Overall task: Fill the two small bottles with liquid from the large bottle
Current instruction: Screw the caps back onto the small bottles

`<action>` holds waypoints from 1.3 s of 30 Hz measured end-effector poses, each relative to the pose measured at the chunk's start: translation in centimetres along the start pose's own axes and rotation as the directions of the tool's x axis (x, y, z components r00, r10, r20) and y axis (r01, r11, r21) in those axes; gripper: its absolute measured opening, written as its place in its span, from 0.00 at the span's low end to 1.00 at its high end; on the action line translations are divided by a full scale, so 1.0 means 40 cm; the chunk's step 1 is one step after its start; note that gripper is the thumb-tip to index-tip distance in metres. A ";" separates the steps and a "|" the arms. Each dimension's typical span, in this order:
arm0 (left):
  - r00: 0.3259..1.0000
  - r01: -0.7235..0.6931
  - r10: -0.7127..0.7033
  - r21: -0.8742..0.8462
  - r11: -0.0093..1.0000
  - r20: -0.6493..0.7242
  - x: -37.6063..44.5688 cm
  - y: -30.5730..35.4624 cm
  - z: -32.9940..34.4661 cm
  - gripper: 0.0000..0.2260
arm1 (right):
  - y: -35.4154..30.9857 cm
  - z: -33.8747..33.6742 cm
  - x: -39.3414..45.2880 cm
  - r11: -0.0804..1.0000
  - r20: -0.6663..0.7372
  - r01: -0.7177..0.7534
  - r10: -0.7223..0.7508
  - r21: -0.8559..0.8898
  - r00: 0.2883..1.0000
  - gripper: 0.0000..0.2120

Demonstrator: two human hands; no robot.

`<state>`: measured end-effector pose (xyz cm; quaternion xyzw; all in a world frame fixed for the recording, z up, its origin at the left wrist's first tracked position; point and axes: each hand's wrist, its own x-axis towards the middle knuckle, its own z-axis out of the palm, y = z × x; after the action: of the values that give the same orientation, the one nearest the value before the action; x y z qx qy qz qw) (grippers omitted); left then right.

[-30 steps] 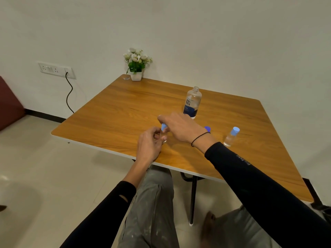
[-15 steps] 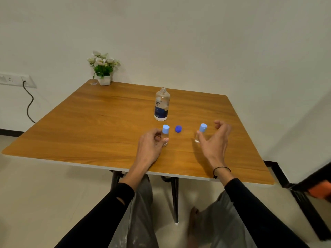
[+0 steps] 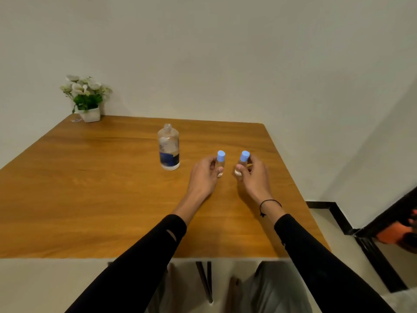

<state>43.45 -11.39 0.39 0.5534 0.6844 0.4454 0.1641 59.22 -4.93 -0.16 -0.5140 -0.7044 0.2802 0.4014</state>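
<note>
Head view, centre right of the frame: left hand (image 3: pixel 203 175) wrapped around the left small bottle (image 3: pixel 220 163), fingers pinched on its clear body, light blue cap on top. Just to the right, right hand (image 3: pixel 255 175) clamped the same way on the right small bottle (image 3: pixel 242 164), also capped, leaning slightly. Both bottles low over or resting on the table (image 3: pixel 90 188); contact with the wood not clear. Large bottle (image 3: pixel 168 147) upright left of the hands, near the middle of the frame, neck open, no cap on it. Flower pot (image 3: pixel 89 114) at the upper left, far corner of the table, well apart.

Likely risks from here: open large bottle close beside the left hand, easily knocked over and spilled by a careless sweep. Small bottles narrow and light, prone to tipping if set down unevenly. Caps possibly not tight, so leaks if tilted. Liquid level inside too small to tell.
</note>
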 end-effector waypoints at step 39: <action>0.983 0.141 -0.138 0.011 0.990 -0.118 0.125 0.034 0.072 0.09 | -0.017 0.103 0.194 0.998 0.285 0.007 -0.027 0.070 0.958 0.16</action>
<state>44.67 -5.65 1.23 0.4786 0.7342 0.4578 0.1493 54.21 2.27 0.39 -0.4480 -0.7494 0.3720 0.3152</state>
